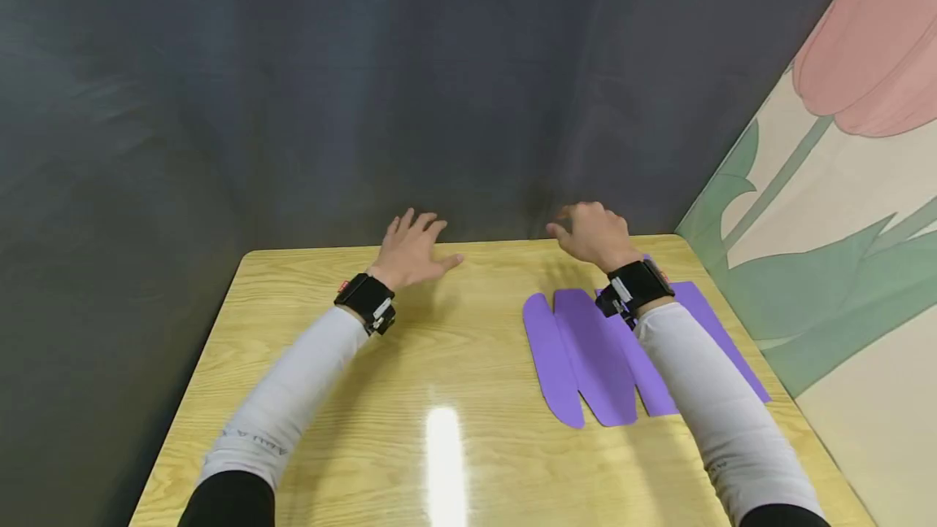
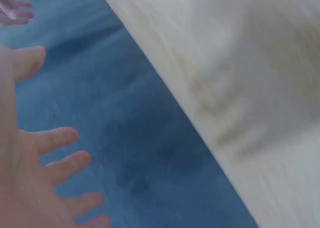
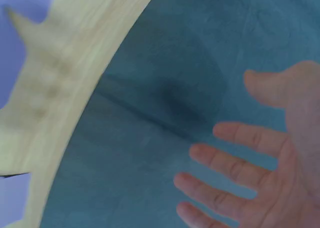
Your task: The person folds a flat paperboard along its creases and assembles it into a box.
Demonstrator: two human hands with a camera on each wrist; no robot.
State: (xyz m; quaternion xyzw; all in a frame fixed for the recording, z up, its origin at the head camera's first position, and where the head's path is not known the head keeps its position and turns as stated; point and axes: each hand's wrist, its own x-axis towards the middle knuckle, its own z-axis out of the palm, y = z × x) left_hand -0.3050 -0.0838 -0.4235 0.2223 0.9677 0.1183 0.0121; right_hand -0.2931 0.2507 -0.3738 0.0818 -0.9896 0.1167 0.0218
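Both hands hover over the far edge of a wooden table, holding nothing. My left hand (image 1: 412, 254) has its fingers spread, thumb out to the right; the left wrist view shows the same fingers (image 2: 67, 168) apart against the dark cloth. To the right, my right hand (image 1: 594, 233) is raised beyond the purple pieces, and its fingers (image 3: 232, 168) look loosely extended in the right wrist view. Several flat purple pieces (image 1: 593, 356) lie side by side on the table's right half, some with rounded ends. My right forearm partly hides them.
The light wooden table (image 1: 329, 429) has its far edge against a dark cloth (image 1: 410, 88). At the right stands a wall panel (image 1: 864, 283) printed with a pink tulip and green leaves. Light glares off the table's front middle.
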